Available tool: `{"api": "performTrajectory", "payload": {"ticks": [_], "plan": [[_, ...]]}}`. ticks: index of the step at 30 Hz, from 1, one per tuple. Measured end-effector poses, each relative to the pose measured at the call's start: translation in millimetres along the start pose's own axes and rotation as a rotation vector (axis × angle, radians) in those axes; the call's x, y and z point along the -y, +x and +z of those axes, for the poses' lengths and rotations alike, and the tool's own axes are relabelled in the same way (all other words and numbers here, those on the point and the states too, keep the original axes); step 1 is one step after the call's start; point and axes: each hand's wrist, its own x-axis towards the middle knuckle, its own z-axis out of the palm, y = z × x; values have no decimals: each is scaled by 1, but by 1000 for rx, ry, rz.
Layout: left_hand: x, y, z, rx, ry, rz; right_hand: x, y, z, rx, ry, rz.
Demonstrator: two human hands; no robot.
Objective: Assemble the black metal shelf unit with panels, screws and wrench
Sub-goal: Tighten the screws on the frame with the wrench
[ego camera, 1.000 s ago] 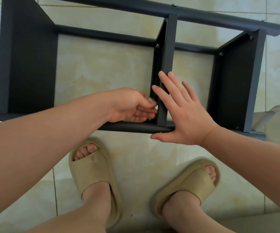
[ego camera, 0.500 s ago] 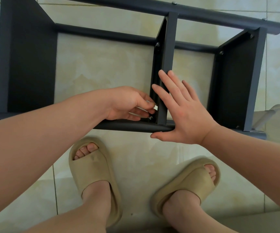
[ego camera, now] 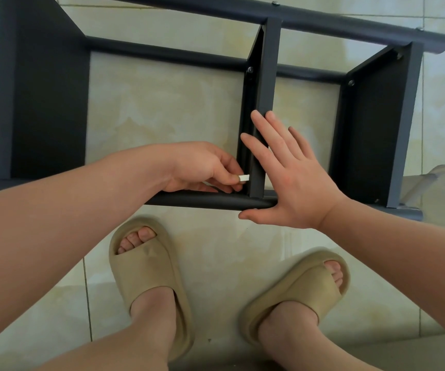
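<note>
While the right hand (ego camera: 293,180) presses flat against the middle panel (ego camera: 265,108), the left hand (ego camera: 202,167) pinches a small wrench (ego camera: 243,178).

Matt black metal shelf unit (ego camera: 267,76) over glossy tile floor (ego camera: 162,108).

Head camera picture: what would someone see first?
The big black shelf frame lying on the tiled floor fills the top. In the middle, the left hand pinches a small silvery wrench at the foot of the middle panel while the right hand presses flat against that panel. Beige slippers stand below.
</note>
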Motion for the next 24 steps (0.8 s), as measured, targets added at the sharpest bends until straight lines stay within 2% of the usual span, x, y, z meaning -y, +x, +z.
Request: {"api": "performTrajectory", "payload": {"ticks": [11,16,19,24], "plan": [[-1,-2,6,18,150,35,0,0,1,2,-2,-1],[0,-4,2,20,134,45,0,0,1,-1,4,3],[0,-5,-1,-75,170,82,0,0,0,-2,5,2],[-1,-4,-2,-279,437,211,0,0,0,0,6,1]]}}
